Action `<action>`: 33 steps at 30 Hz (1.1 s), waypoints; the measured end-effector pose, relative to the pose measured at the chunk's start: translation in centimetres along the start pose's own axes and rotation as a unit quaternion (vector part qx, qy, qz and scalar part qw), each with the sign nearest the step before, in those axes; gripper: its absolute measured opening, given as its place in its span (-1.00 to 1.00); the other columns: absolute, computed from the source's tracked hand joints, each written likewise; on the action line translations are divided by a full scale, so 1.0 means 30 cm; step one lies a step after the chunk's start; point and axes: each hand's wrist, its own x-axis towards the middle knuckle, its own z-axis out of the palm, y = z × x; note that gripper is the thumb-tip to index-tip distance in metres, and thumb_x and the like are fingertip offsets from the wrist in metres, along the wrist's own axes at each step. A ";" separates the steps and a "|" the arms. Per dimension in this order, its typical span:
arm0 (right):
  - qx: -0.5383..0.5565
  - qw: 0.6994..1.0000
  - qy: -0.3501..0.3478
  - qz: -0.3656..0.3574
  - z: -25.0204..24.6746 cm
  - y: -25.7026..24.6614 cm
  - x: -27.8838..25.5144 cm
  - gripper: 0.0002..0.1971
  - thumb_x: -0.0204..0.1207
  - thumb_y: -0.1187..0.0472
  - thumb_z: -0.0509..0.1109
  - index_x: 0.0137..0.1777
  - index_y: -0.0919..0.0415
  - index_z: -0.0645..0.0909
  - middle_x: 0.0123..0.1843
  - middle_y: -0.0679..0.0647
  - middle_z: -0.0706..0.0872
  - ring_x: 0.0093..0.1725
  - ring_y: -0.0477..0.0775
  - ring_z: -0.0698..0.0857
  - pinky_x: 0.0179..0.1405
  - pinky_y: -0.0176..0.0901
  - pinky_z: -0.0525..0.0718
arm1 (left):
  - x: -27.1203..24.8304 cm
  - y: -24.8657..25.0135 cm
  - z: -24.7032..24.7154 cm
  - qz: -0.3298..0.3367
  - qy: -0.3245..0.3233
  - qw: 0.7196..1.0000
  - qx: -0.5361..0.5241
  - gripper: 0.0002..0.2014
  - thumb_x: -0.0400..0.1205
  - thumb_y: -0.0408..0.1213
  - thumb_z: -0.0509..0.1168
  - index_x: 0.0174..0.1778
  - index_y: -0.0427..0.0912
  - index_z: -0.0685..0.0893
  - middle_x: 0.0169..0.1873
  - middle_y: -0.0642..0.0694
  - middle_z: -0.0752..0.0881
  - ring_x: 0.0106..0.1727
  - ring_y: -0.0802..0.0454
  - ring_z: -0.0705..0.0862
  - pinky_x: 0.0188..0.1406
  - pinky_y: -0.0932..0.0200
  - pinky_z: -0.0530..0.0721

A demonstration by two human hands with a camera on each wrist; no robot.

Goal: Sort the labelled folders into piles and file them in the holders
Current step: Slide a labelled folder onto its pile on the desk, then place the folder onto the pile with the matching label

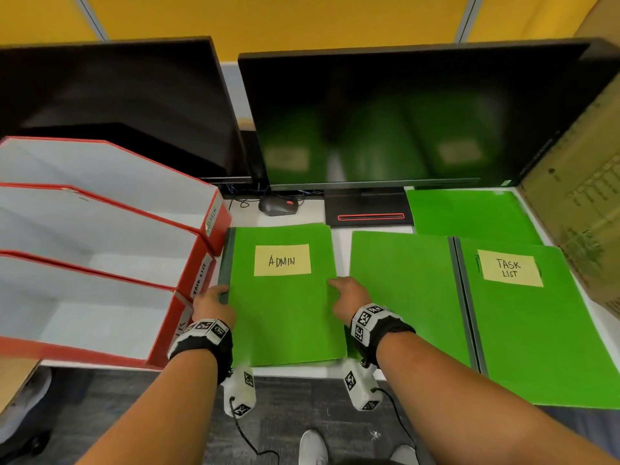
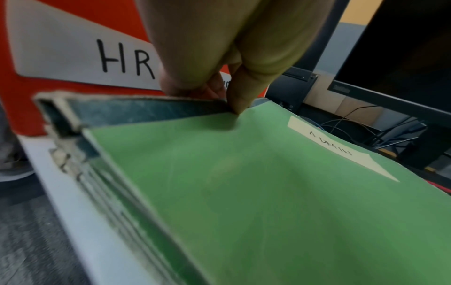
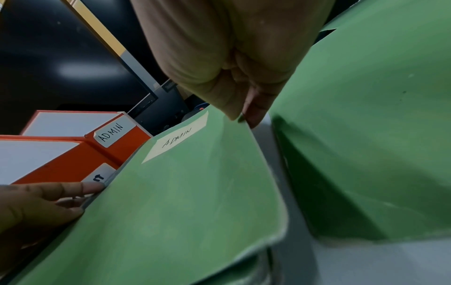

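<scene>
Head view: white worktop (image 1: 340,245), yellow partition (image 1: 302,15); both hands, left (image 1: 213,305) and right (image 1: 349,302), pinched ADMIN folder (image 1: 285,310) edges.

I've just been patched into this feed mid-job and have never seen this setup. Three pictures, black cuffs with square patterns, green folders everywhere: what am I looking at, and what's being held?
There is no machine: a person works with bare hands, wearing a camera on the head and one on each wrist. The big picture looks down from the head; the other two look along each hand.

On the desk lie green folders: an ADMIN pile, a plain folder, a TASK LIST folder and another plain one behind. At left stand three red holders, labelled ADMIN, TASK LIST and HR.

The left hand grips the ADMIN pile's spine; the right hand pinches the opposite edge of its top cover. Nothing is filed yet.
</scene>
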 end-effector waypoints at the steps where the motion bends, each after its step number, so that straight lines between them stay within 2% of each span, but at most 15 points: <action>1: -0.002 1.000 -0.006 0.002 0.002 0.000 -0.001 -0.31 0.42 0.59 0.23 0.57 0.20 0.34 0.59 0.16 0.36 0.54 0.17 0.41 0.50 -0.21 0.40 | 0.001 0.001 -0.001 0.000 -0.003 1.000 0.004 -0.42 0.44 -0.60 0.10 0.30 -0.03 0.63 0.22 -0.33 0.58 0.04 -0.36 0.67 0.13 -0.22 0.71; 4: 0.000 1.000 -0.010 0.014 0.009 -0.002 -0.007 -0.31 0.44 0.57 0.20 0.59 0.17 0.32 0.60 0.14 0.36 0.54 0.16 0.41 0.50 -0.20 0.41 | 0.002 0.005 -0.008 0.000 -0.001 1.000 0.014 -0.41 0.45 -0.60 0.10 0.35 -0.06 0.60 0.28 -0.35 0.55 0.09 -0.36 0.66 0.18 -0.19 0.69; 8: 0.003 1.000 -0.011 0.015 0.018 0.006 -0.012 -0.27 0.44 0.55 0.16 0.63 0.12 0.24 0.57 0.18 0.41 0.49 0.19 0.48 0.40 -0.17 0.53 | 0.002 0.009 -0.010 -0.003 -0.005 1.000 0.022 -0.39 0.45 -0.60 0.11 0.40 -0.05 0.55 0.27 -0.34 0.52 0.01 -0.38 0.68 0.09 -0.20 0.73; 11: -0.010 1.000 -0.014 0.009 0.012 0.008 -0.013 -0.29 0.45 0.54 0.15 0.62 0.15 0.24 0.54 0.20 0.45 0.45 0.22 0.52 0.34 -0.15 0.58 | -0.006 0.017 -0.001 0.005 -0.006 1.000 0.030 -0.39 0.47 -0.60 0.13 0.42 -0.06 0.54 0.30 -0.33 0.49 0.07 -0.40 0.66 0.10 -0.20 0.72; 13: -0.016 1.000 -0.012 0.007 0.009 0.004 -0.008 -0.30 0.45 0.55 0.15 0.61 0.17 0.26 0.54 0.20 0.45 0.45 0.23 0.52 0.35 -0.13 0.57 | -0.017 0.029 0.008 0.012 0.012 0.999 0.041 -0.40 0.48 -0.59 0.15 0.41 -0.03 0.55 0.40 -0.28 0.43 0.22 -0.37 0.58 0.21 -0.18 0.67; 15: -0.020 1.000 -0.010 0.003 0.005 0.002 -0.001 -0.32 0.44 0.55 0.19 0.59 0.19 0.31 0.54 0.19 0.43 0.47 0.22 0.49 0.41 -0.11 0.54 | -0.032 0.054 0.011 0.017 0.029 0.998 0.053 -0.42 0.50 -0.57 0.17 0.40 0.00 0.56 0.47 -0.21 0.38 0.39 -0.35 0.44 0.38 -0.19 0.53; 18: -0.010 1.000 0.021 -0.004 -0.004 0.020 -0.003 -0.40 0.47 0.50 0.23 0.53 0.17 0.41 0.47 0.21 0.44 0.42 0.25 0.53 0.37 -0.16 0.54 | -0.061 0.111 0.012 0.020 0.034 0.996 0.082 -0.46 0.53 -0.49 0.20 0.38 0.07 0.56 0.48 -0.17 0.38 0.45 -0.32 0.33 0.47 -0.24 0.37; 20: -0.005 0.999 0.050 -0.012 -0.019 0.043 -0.015 -0.47 0.51 0.44 0.25 0.49 0.14 0.46 0.43 0.21 0.46 0.39 0.25 0.55 0.36 -0.16 0.54 | -0.075 0.150 0.021 0.030 0.027 0.995 0.091 -0.49 0.54 -0.44 0.21 0.37 0.11 0.57 0.44 -0.18 0.42 0.42 -0.31 0.37 0.41 -0.24 0.45; 22: 0.000 0.998 0.062 -0.008 -0.045 0.073 -0.028 -0.51 0.55 0.38 0.25 0.48 0.13 0.47 0.46 0.19 0.44 0.39 0.23 0.54 0.40 -0.14 0.52 | -0.088 0.185 0.044 0.052 0.018 0.995 0.089 -0.53 0.55 -0.40 0.23 0.34 0.14 0.58 0.36 -0.19 0.51 0.33 -0.29 0.48 0.26 -0.22 0.60; 24: -0.002 0.997 0.071 -0.001 -0.075 0.104 -0.038 -0.54 0.56 0.35 0.25 0.47 0.12 0.49 0.48 0.18 0.45 0.38 0.20 0.56 0.38 -0.14 0.54 | -0.108 0.222 0.070 0.079 0.000 0.995 0.056 -0.57 0.56 -0.40 0.26 0.31 0.08 0.62 0.31 -0.17 0.60 0.23 -0.24 0.60 0.15 -0.16 0.69; 27: 0.001 0.997 0.080 0.011 -0.121 0.158 -0.057 -0.54 0.54 0.37 0.26 0.44 0.11 0.51 0.45 0.18 0.49 0.34 0.21 0.60 0.32 -0.13 0.60 | -0.147 0.281 0.124 0.114 -0.030 0.993 0.003 -0.61 0.57 -0.45 0.31 0.32 -0.10 0.64 0.28 -0.18 0.67 0.20 -0.20 0.68 0.18 -0.06 0.69; 30: 0.011 0.996 0.087 0.028 -0.170 0.224 -0.083 -0.52 0.53 0.40 0.26 0.44 0.11 0.51 0.46 0.16 0.51 0.32 0.20 0.62 0.28 -0.12 0.63 | -0.195 0.342 0.189 0.131 -0.063 0.989 -0.020 -0.61 0.59 -0.47 0.30 0.34 -0.17 0.62 0.29 -0.21 0.67 0.29 -0.19 0.64 0.23 0.02 0.63; 33: 0.015 0.994 0.101 0.049 -0.218 0.297 -0.105 -0.51 0.52 0.42 0.28 0.43 0.09 0.52 0.44 0.14 0.52 0.30 0.19 0.63 0.18 -0.20 0.65 | -0.241 0.401 0.258 0.155 -0.090 0.984 -0.018 -0.61 0.59 -0.47 0.29 0.36 -0.20 0.60 0.29 -0.24 0.67 0.30 -0.18 0.63 0.27 0.02 0.63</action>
